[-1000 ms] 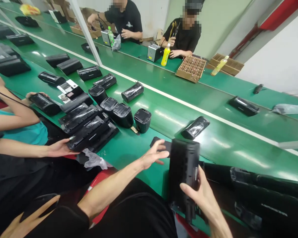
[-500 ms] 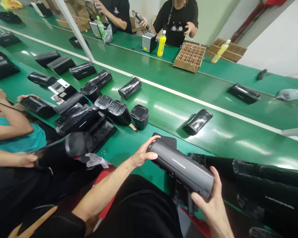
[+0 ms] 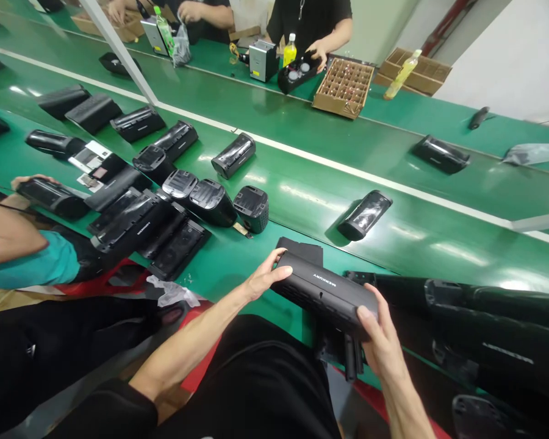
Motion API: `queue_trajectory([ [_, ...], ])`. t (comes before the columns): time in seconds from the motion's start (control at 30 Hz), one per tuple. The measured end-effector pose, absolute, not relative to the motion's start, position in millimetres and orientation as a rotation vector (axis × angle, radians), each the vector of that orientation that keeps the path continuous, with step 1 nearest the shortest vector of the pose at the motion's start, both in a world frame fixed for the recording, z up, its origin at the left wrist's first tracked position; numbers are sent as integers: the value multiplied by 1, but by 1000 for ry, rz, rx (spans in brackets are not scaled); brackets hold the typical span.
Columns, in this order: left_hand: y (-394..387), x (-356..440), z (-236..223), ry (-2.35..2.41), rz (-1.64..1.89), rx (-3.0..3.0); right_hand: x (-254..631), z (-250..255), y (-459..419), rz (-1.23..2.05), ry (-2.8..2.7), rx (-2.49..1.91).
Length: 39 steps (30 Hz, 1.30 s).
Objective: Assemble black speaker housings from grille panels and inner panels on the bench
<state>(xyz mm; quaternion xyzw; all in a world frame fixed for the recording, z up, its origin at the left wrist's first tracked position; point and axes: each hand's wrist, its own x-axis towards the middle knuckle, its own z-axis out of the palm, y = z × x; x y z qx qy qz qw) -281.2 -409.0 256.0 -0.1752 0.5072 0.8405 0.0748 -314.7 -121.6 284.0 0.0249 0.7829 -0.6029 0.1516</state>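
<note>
I hold a long black plastic housing (image 3: 324, 294) with white lettering, lying crosswise just above the near edge of the green table (image 3: 238, 268). My left hand (image 3: 261, 279) grips its left end with fingers curled over it. My right hand (image 3: 379, 341) clasps its right end, thumb on top. Under the housing, a flat black piece (image 3: 302, 249) rests on the table. More black parts (image 3: 343, 352) hang below the housing by my right hand.
Several black housings (image 3: 165, 207) lie bunched on the table to the left, one more (image 3: 365, 214) on the belt ahead. Long black casings (image 3: 485, 329) are stacked at right. A seated person (image 3: 9, 244) works at left; two people work across, beside a cardboard tray (image 3: 345, 88).
The housing was upright a second ago; I turned it to lie crosswise and my left hand took hold of its left end. The neighbour's hand with a black housing has left the view.
</note>
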Motion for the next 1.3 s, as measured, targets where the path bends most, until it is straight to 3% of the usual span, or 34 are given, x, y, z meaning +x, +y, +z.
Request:
queue_trajectory([
  [0.2, -426, -277, 270, 1498, 2391, -440, -328, 313, -123, -1413, 2238, -50],
  [0.37, -426, -274, 284, 1559, 2385, -371, -317, 318, -131, -1500, 2384, -84],
  [0.53, -415, -280, 271, 1561, 2324, -747, -329, 299, -140, -1650, 2162, 229],
  [0.73, -424, -285, 256, 1223, 2183, -862, -359, 301, -141, -1469, 1856, 550],
  [0.93, -424, -297, 255, 922, 2152, -1158, -356, 298, -142, -1425, 1833, 372],
  [1.3, -425, -293, 237, 933, 2122, -1261, -357, 299, -164, -1385, 1892, 340],
])
